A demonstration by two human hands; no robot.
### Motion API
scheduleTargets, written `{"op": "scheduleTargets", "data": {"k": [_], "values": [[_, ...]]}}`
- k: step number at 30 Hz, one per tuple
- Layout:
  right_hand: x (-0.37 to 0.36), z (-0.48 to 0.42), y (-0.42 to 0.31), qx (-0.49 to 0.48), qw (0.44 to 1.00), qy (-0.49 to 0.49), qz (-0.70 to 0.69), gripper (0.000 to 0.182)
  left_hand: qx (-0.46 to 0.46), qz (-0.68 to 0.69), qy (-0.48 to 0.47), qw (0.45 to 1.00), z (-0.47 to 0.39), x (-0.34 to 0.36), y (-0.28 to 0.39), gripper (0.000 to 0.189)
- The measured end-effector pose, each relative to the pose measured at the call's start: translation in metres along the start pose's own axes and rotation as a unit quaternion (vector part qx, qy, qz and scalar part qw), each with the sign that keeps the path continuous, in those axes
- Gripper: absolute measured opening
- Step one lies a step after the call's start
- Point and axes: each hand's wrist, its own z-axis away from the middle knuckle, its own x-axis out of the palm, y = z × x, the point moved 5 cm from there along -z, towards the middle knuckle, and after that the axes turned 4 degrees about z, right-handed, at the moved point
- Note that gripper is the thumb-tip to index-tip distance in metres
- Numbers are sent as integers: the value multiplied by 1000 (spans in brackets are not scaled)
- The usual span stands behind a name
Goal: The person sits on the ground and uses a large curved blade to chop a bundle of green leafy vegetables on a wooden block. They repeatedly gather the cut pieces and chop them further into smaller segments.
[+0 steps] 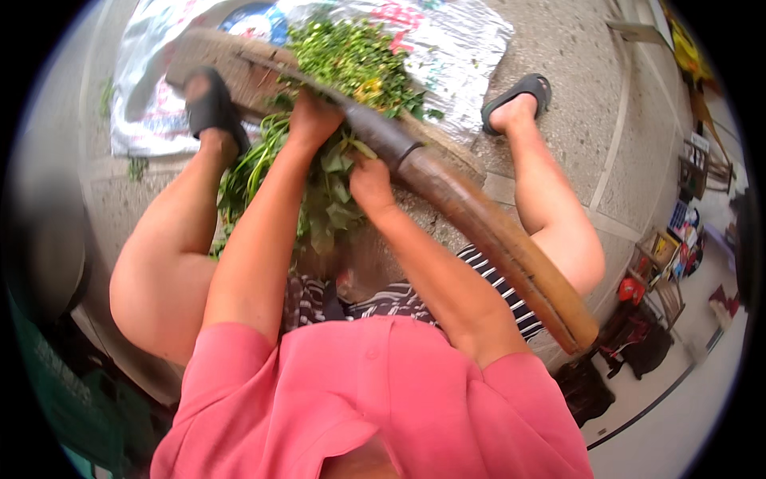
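A bundle of leafy green stems (323, 203) hangs between my knees, its edges partly blurred. Close beside the blade, my left hand (316, 123) grips the upper part of the bundle. My right hand (371, 179) is closed on leaves a little lower, next to the metal socket. A long lever knife (467, 203) slants across the view, with a dark blade and socket and a thick wooden handle toward my right thigh. Its blade lies over a wooden block (209, 57), partly hidden by my left hand. Chopped greens (347, 60) are heaped just beyond the blade.
A white woven plastic sack (461, 66) lies under the chopped greens. My left foot in a black slipper (209, 105) is on the block; the right slipper (520, 99) is on the paved floor (562, 54). Wooden chairs (658, 251) and bags stand at right.
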Motion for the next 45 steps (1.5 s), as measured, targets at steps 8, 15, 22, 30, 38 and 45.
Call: {"op": "scheduleTargets", "data": {"k": [8, 15, 22, 30, 38, 45], "values": [[-11, -29, -11, 107, 990, -14, -94, 23, -189, 238, -142, 942, 33, -43, 59, 79], [-27, -16, -47, 305, 866, -114, -379, 17, -63, -111, -110, 986, 53, -29, 43, 131], [-25, -26, -27, 330, 817, -178, -438, 24, -14, -154, 35, 987, 53, -16, 35, 117], [-193, 12, -127, 241, 946, -149, -160, 50, -67, -99, 5, 993, 49, -18, 40, 89], [-267, 135, -299, -111, 903, -149, 388, 71, -140, -102, 39, 984, 61, -20, 45, 87], [-271, 91, -66, 41, 919, -90, 382, 49, -132, -84, 25, 987, 62, -10, 41, 87]]}}
